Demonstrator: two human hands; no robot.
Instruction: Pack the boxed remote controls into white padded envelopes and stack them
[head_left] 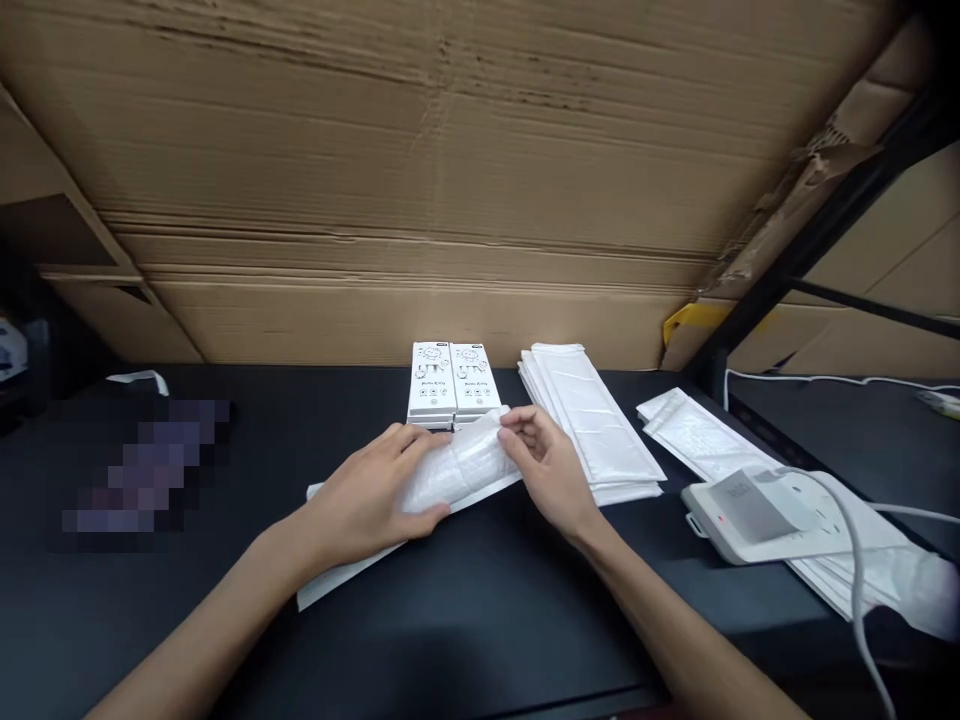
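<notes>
A white padded mailer [461, 470] lies slanted between my hands, low over the dark table. My left hand [382, 490] is spread across its left part, thumb along the near edge and fingers over the top. At the mailer's right end, my right hand [546, 465] pinches the corner between thumb and curled fingers. Just behind the mailer stand two small stacks of white printed boxes, the left stack [432, 380] and the right stack [474, 378]. Whether anything is inside the mailer I cannot tell.
A pile of flat white mailers [592, 425] lies right of the boxes. Farther right, a white power strip [810, 520] with a grey plug and cable rests on more mailers [697, 435]. Cardboard [420, 200] walls the back; a blurred-out object [150, 470] lies left.
</notes>
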